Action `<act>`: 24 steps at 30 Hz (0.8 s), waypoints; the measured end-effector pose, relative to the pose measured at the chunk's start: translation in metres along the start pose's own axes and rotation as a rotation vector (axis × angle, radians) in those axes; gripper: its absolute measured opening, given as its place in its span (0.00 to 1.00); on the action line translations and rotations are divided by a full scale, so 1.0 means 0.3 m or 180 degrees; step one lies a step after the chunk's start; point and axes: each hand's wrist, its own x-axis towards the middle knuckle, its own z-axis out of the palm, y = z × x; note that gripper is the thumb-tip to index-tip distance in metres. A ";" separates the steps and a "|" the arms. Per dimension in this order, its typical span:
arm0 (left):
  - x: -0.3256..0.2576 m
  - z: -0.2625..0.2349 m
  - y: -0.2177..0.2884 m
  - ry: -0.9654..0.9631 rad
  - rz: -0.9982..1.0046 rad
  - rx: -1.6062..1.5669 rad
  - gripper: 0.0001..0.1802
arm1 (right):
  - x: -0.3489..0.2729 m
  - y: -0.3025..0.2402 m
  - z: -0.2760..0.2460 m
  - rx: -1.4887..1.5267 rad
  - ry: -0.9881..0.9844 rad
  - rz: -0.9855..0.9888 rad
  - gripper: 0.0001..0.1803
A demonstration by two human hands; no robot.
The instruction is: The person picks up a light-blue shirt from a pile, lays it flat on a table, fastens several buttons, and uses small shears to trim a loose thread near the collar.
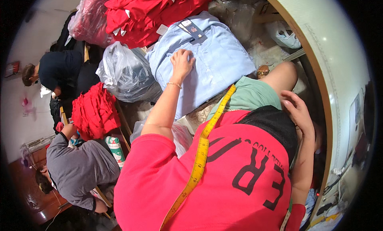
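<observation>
On my feed the light blue shirt (217,61) lies just ahead of the green shorts (255,94), navy tag (194,30) on top, seemingly mostly smoothed with some straightening left, the left hand (182,63) curled on it, gripping or not I can't tell, the right hand (297,109) loose and empty.

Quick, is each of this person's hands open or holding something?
Left hand: fingers bent on the light blue garment; whether it grips cannot be told.
Right hand: loosely open, holding nothing visible.

Lt-blue shirt (221,57), wrinkled, laid out in frt, dk tag (193,29) atop.
</observation>
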 end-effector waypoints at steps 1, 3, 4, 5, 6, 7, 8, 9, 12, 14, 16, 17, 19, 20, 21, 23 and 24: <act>0.026 0.003 -0.014 -0.0235 -0.0060 0.0033 0.13 | 0.051 -0.025 0.026 -0.0301 -0.0220 0.0005 0.17; 0.055 0.006 -0.028 -0.0517 -0.0202 -0.0124 0.11 | 0.164 -0.042 0.094 -0.0717 -0.0535 -0.0309 0.18; 0.074 0.004 -0.025 -0.0565 -0.0253 -0.0311 0.10 | 0.218 -0.057 0.127 -0.0936 -0.0838 -0.0516 0.18; 0.089 0.007 -0.027 -0.0609 -0.0308 -0.0500 0.10 | 0.273 -0.074 0.160 -0.1149 -0.1146 -0.0725 0.18; 0.096 0.011 -0.037 -0.0689 -0.0426 -0.0676 0.09 | 0.325 -0.089 0.195 -0.1358 -0.1467 -0.0941 0.19; 0.104 0.015 -0.042 -0.0703 -0.0430 -0.0723 0.08 | 0.375 -0.093 0.229 -0.1564 -0.1500 -0.1160 0.19; 0.110 0.021 -0.043 -0.0717 -0.0434 -0.0773 0.08 | 0.422 -0.090 0.265 -0.1766 -0.1531 -0.1381 0.19; 0.113 0.026 -0.042 -0.0736 -0.0434 -0.0823 0.08 | 0.466 -0.085 0.307 -0.1960 -0.1557 -0.1603 0.19; 0.114 0.052 -0.040 -0.0572 -0.0538 -0.0730 0.08 | 0.588 -0.067 0.456 -0.2313 -0.1935 -0.1826 0.20; 0.116 0.067 -0.032 -0.0476 -0.0587 -0.0690 0.08 | 0.615 -0.038 0.555 -0.2437 -0.1921 -0.1687 0.21; 0.113 0.063 -0.016 -0.0444 -0.0693 -0.0707 0.08 | 0.630 -0.003 0.595 -0.2643 -0.1972 -0.1572 0.23; 0.115 0.065 -0.012 -0.0432 -0.0708 -0.0740 0.08 | 0.632 0.015 0.603 -0.2781 -0.2022 -0.1525 0.24; 0.114 0.067 -0.009 -0.0393 -0.0740 -0.0804 0.08 | 0.635 0.023 0.609 -0.2929 -0.2100 -0.1488 0.25; 0.110 0.071 -0.012 -0.0395 -0.0780 -0.0813 0.08 | 0.637 0.026 0.610 -0.2934 -0.2121 -0.1493 0.24; 0.111 0.073 -0.014 -0.0382 -0.0810 -0.0828 0.08 | 0.641 0.024 0.607 -0.2951 -0.2132 -0.1507 0.24; 0.109 0.083 -0.014 -0.0369 -0.0841 -0.0861 0.08 | 0.636 0.022 0.604 -0.2939 -0.2156 -0.1469 0.24; 0.112 0.085 -0.014 -0.0356 -0.0835 -0.0867 0.08 | 0.634 0.018 0.605 -0.2931 -0.2161 -0.1470 0.24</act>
